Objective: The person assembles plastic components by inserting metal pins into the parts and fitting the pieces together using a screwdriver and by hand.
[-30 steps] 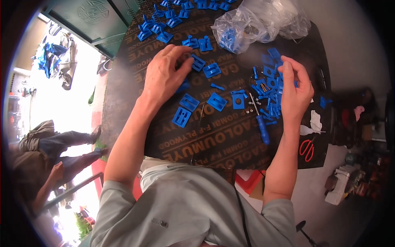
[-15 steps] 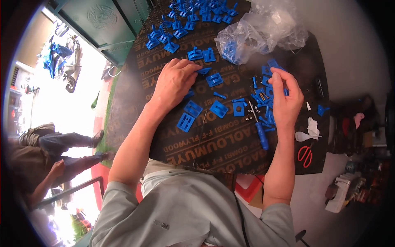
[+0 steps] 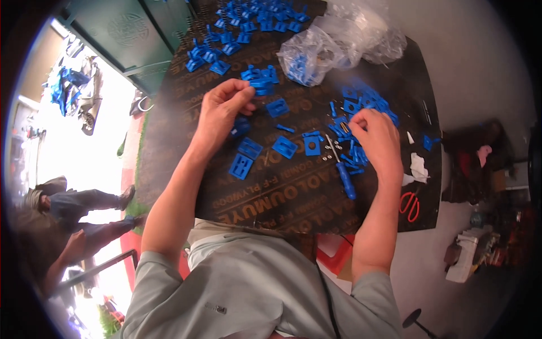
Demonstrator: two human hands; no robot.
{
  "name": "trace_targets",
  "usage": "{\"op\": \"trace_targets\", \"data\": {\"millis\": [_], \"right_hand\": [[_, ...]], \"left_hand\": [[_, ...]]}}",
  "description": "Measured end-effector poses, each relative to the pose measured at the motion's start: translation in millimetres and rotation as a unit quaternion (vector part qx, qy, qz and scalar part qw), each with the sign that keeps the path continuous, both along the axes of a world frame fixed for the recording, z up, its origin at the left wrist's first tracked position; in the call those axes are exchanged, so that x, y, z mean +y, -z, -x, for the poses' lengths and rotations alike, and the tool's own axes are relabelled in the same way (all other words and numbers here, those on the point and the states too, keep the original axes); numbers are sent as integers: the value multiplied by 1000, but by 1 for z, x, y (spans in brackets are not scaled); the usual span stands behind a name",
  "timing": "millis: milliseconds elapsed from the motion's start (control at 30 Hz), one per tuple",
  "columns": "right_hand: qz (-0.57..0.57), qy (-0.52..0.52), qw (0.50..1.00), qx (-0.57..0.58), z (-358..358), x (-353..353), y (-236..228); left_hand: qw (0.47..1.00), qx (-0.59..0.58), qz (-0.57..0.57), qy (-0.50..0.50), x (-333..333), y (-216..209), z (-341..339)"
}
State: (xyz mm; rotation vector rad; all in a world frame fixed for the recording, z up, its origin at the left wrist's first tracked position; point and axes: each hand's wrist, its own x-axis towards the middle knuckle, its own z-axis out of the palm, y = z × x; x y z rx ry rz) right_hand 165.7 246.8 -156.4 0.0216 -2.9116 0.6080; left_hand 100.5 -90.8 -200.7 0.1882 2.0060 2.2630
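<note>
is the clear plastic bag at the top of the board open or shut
Cannot tell: the crumpled clear plastic bag holds small blue plastic parts, but its mouth is not visible.

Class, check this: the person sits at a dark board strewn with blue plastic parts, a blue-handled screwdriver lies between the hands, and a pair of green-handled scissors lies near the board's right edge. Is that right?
Not quite. In the head view the scissors have red handles, not green. The rest holds: blue plastic parts strewn over the dark board, and the blue-handled screwdriver lying between the left hand and the right hand.

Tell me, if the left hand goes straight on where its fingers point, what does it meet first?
Probably the small cluster of blue plastic parts just beyond the left hand; its fingertips seem almost on it, though height is unclear.
</note>
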Motion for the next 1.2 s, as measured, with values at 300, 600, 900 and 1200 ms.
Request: {"op": "trace_targets", "data": {"millis": [300, 600, 900, 1200], "right_hand": [[-47, 8, 998, -29, -1, -8, 0], [3, 35, 999, -6, 2, -15, -6], [300, -61, 951, 40, -8, -65, -13], [276, -137, 945, 108, -14, -82, -9]], "left_hand": [[980, -126, -140, 67, -2, -12, -4], [968, -152, -184, 75, -3, -19, -8], [943, -212, -235, 105, -2, -21, -14], [952, -193, -200, 132, 8, -26, -24]]}}
